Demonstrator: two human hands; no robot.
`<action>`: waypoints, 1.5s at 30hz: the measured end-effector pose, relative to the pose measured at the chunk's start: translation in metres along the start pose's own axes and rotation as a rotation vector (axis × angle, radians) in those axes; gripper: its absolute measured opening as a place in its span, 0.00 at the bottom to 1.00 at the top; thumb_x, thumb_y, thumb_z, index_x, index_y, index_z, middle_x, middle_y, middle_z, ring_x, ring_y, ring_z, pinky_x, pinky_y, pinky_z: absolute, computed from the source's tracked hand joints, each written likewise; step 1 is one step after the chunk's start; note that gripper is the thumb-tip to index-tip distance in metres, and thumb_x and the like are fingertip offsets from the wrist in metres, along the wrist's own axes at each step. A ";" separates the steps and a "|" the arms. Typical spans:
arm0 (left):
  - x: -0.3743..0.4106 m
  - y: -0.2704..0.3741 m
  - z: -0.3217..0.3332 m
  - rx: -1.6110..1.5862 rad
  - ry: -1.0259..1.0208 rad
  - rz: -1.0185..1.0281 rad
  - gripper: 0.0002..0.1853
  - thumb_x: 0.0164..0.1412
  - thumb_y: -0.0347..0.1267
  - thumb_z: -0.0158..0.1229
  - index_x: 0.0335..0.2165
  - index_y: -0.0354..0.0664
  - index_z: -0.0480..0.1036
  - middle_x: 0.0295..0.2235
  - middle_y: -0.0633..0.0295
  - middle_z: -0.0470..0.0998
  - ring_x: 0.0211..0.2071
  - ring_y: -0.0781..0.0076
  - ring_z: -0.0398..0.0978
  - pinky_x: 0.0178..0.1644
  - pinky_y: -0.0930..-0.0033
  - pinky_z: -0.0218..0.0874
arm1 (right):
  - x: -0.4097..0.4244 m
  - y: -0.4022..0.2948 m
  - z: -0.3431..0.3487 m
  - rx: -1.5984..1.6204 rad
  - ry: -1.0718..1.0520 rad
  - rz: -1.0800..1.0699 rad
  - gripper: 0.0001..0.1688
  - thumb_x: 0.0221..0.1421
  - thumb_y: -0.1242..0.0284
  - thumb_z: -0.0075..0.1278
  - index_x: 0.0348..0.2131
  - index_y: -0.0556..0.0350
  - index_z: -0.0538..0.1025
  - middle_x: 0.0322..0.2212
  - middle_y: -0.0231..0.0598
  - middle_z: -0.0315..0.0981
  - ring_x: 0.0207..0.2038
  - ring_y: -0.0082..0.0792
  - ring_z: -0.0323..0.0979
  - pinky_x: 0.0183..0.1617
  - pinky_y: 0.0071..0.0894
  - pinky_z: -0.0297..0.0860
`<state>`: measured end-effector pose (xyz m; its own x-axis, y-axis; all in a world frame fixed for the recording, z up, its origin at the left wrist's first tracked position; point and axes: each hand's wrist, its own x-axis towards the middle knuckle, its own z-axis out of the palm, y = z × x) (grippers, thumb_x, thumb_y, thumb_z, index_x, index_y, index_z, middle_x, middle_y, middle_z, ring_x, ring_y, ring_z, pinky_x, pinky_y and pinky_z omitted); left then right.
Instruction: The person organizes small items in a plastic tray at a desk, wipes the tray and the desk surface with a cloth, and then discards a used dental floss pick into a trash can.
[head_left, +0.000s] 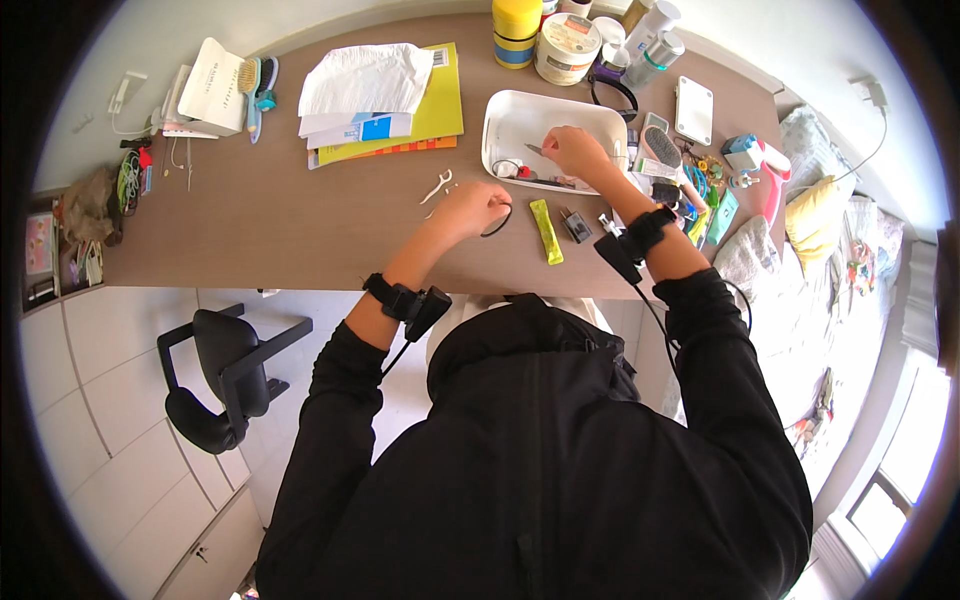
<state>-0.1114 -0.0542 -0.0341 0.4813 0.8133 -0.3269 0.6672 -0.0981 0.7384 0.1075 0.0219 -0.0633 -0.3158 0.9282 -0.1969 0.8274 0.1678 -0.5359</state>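
Observation:
My left hand is over the desk, its fingers closed on a thin black hair tie. Inside the white plastic bin, my right hand pinches a small, slim grey item that is too small to name. Small things lie along the bin's near side, among them a red piece and a thin dark loop. On the desk, just nearer than the bin, are a yellow-green stick packet and a black plug adapter. White dental floss picks lie left of my left hand.
Papers and a yellow-green folder lie at the back left. Behind the bin stand a yellow-lidded container, a white tub and bottles. A hairbrush and crowded small items border the bin's right side. Cables hang from both wrist straps.

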 end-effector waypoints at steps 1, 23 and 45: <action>0.000 -0.003 0.003 0.029 0.051 0.014 0.11 0.53 0.32 0.54 0.34 0.36 0.72 0.29 0.58 0.77 0.28 0.69 0.74 0.32 0.70 0.64 | 0.003 -0.005 0.004 -0.071 -0.002 0.008 0.10 0.46 0.69 0.47 0.28 0.54 0.75 0.30 0.43 0.72 0.36 0.42 0.71 0.38 0.37 0.67; 0.017 0.058 -0.047 0.077 0.207 0.127 0.09 0.49 0.29 0.57 0.32 0.38 0.74 0.30 0.56 0.75 0.30 0.65 0.74 0.35 0.70 0.63 | -0.047 -0.063 -0.051 0.281 -0.102 -0.172 0.10 0.44 0.70 0.52 0.28 0.57 0.73 0.25 0.41 0.74 0.29 0.40 0.72 0.34 0.34 0.67; 0.040 0.043 -0.023 0.062 0.303 0.214 0.08 0.52 0.32 0.54 0.30 0.42 0.74 0.28 0.57 0.76 0.28 0.65 0.74 0.32 0.68 0.64 | 0.001 0.033 -0.005 -0.060 0.102 -0.010 0.09 0.47 0.72 0.48 0.31 0.55 0.73 0.33 0.44 0.70 0.37 0.45 0.70 0.40 0.39 0.66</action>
<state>-0.0762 -0.0125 -0.0015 0.4293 0.9027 0.0273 0.6072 -0.3109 0.7312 0.1371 0.0299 -0.0774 -0.2778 0.9548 -0.1060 0.8516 0.1937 -0.4870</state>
